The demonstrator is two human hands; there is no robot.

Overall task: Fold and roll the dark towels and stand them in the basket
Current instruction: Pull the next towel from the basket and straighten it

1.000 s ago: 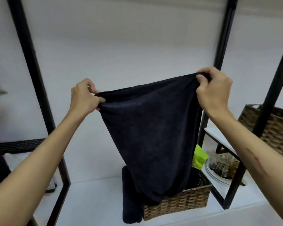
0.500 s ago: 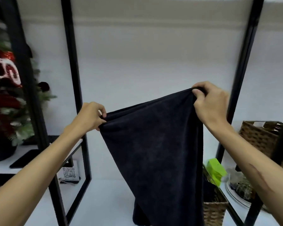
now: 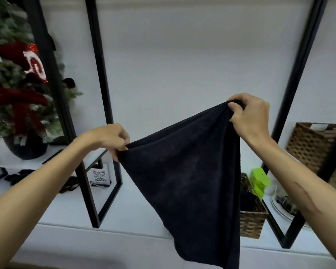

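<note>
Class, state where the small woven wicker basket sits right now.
In the head view, the small woven wicker basket sits low on the right, on the white shelf, partly hidden behind the hanging dark towel, below a bright green object.

Single view only, head-mounted, wide-angle. It faces forward and slightly down toward a white wall and a black metal shelf frame. Both forearms enter from the bottom corners, close to the lens. The white shelf runs across the lower frame. No second view shares the scene.
</note>
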